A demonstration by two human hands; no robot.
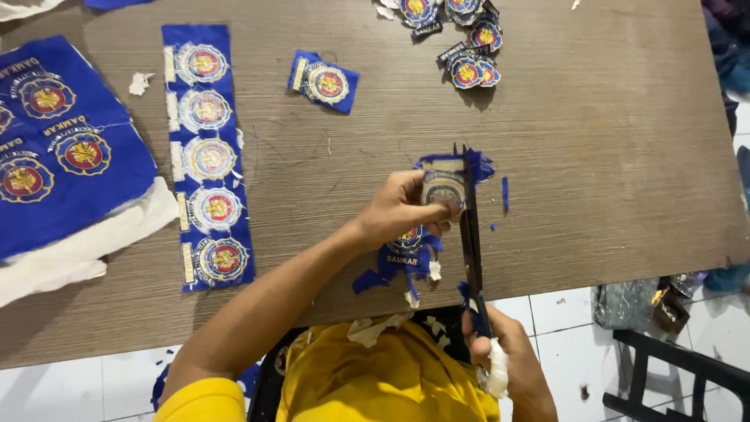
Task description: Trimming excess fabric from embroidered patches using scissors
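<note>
On the bench we count, from the left, one wide blue sheet of badges, one strip of five, one loose cut badge and a small pile at the far edge. Our left hand pinches a blue round-crested badge piece above the near edge. Our right hand has its grip closed round black scissors whose blades run along the piece's right side.

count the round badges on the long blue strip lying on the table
5, stacked down the strip: top, second, middle, fourth, bottom. None look hidden. The left hand and right hand work elsewhere.
</note>
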